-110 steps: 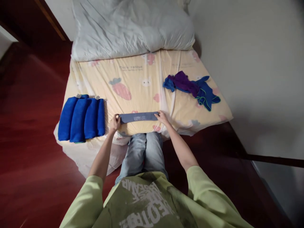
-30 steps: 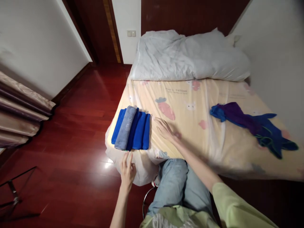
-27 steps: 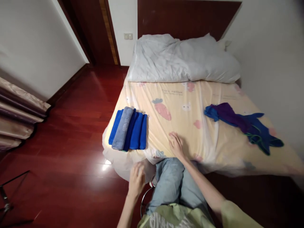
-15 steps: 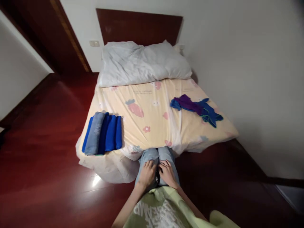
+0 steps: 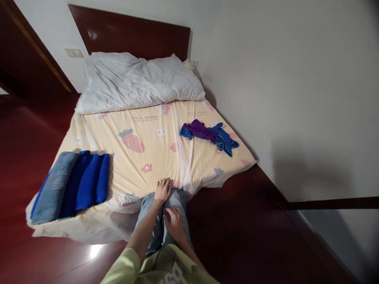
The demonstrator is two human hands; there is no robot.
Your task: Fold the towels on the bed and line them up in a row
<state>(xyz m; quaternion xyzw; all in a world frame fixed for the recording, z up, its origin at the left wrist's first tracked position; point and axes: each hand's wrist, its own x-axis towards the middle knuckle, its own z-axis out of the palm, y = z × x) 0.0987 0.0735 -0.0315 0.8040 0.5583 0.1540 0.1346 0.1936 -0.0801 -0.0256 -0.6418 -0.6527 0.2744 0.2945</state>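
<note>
My left hand [image 5: 162,191] reaches just past my knees to the front edge of the bed, its fingers apart and holding nothing. Resting on my thigh over the jeans [image 5: 181,207], my right hand [image 5: 174,221] is empty, with loosely bent fingers. To the left on the bed lies a row of folded cloths that look like towels: a grey-blue one [image 5: 55,189] with white lettering, beside several blue ones [image 5: 87,183]. Right of the middle, a purple cloth [image 5: 199,129] lies crumpled with a blue cloth [image 5: 225,140] edged in green.
The bed's yellow sheet [image 5: 154,148] has strawberry and flower prints. Across the far end sits a white pillow or quilt [image 5: 139,81], before a dark wooden headboard [image 5: 133,33]. A wall [image 5: 266,98] runs along the right, and dark red floor [image 5: 219,236] surrounds the bed.
The view has turned to the right, so the bed appears further left. My left hand has moved forward from my lap to the bed edge; my right hand remains on my thigh.
</note>
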